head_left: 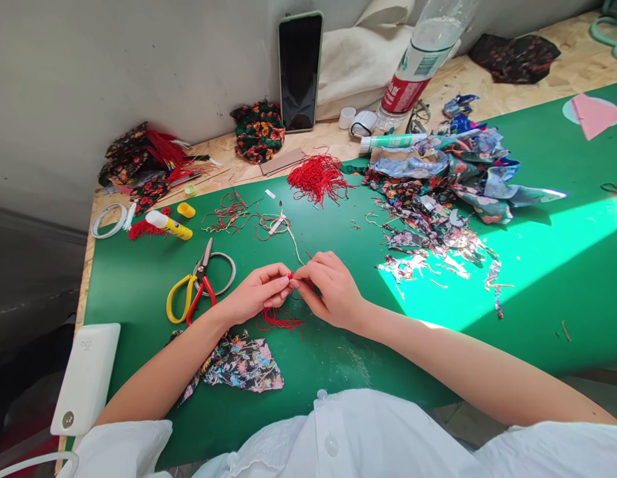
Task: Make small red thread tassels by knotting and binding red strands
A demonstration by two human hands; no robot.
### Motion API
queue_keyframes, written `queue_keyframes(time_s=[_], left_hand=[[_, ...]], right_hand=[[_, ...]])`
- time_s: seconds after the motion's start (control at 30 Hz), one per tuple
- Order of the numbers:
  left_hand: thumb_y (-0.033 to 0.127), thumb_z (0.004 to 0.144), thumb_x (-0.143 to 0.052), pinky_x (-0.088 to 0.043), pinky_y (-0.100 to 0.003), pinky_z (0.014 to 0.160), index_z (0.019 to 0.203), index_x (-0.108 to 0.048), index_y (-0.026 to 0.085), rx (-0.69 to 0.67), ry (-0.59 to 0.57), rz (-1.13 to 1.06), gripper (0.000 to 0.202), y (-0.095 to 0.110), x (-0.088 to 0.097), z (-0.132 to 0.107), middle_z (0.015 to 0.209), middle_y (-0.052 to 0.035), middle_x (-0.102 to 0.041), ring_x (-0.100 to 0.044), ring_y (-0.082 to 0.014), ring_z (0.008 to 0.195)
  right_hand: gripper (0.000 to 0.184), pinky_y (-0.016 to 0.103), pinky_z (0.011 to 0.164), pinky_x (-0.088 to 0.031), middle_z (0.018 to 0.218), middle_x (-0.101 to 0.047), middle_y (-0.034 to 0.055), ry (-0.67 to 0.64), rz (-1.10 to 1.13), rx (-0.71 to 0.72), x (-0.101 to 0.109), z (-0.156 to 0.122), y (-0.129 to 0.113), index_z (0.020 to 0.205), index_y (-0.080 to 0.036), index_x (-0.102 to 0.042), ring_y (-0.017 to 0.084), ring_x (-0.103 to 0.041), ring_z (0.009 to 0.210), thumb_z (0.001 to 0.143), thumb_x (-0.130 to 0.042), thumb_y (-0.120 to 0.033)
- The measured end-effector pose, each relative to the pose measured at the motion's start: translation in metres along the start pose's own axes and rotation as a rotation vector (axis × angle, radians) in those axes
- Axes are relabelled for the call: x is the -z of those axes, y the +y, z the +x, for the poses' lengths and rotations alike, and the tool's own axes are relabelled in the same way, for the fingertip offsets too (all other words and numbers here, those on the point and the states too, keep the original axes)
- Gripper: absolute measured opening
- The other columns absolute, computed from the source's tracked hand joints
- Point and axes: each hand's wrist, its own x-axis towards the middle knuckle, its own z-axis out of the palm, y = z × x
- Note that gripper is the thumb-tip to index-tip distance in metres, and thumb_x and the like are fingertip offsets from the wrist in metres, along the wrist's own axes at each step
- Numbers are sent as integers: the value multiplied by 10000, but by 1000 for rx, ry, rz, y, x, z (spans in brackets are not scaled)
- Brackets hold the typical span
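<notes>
My left hand (261,290) pinches the top of a small red thread tassel, whose loose red strands (280,321) hang below onto the green mat (348,232). Fingertips of my right hand (329,289) meet it there, closed on red thread close to the tassel's head. Left of my hands lie scissors (202,272) with one yellow and one red handle, their blades over a grey ring (230,257). Beneath my left forearm is a floral cloth scrap (249,364). A pale cord (291,234) and loose dark red threads (231,214) lie just beyond my fingers.
Beyond my hands sits a red thread pile (319,178). Fabric scraps (432,226) spread to the right, near a tilted bottle (411,73). A phone (299,73) leans at the back. A glue stick (173,226) and white power bank (87,378) are on the left.
</notes>
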Motion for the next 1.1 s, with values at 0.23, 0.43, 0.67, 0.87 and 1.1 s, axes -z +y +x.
queue_keyframes(time_s=[0.23,0.43,0.67,0.87,1.1], left_hand=[[317,852,-620,-156,-188,469,836,-517,139,-1,0,6,206,1,1,0,681,41,-483,-280,10,455],[323,861,-610,-157,-189,470,830,-520,140,-4,-18,14,207,0,2,0,666,49,-463,-277,7,460],[337,845,-629,-168,-185,469,834,-521,139,-5,-8,-3,226,0,2,0,686,43,-482,-282,10,459],[352,847,-625,-168,-188,468,829,-512,141,-1,-12,-3,240,1,1,0,594,70,-415,-263,-3,446],[363,822,-652,-175,-189,463,819,-523,141,-2,3,-7,256,1,0,0,640,54,-451,-276,-3,449]], right_hand=[[73,306,626,-311,642,-566,-13,-11,-6,-14,0,0,-1,836,-186,-513,139,-419,637,905,-517,-161],[70,312,633,-309,658,-578,-7,-29,3,-16,-1,-2,0,849,-184,-523,139,-421,632,916,-507,-169],[67,312,639,-312,657,-577,-6,-39,20,-24,1,-1,0,840,-183,-521,141,-420,638,907,-511,-177],[46,317,633,-306,662,-585,-6,-48,-7,-7,2,0,-1,855,-183,-522,142,-418,634,896,-524,-203],[70,323,636,-300,651,-574,-10,-69,-21,-4,2,0,-1,822,-190,-504,142,-418,627,886,-497,-163]])
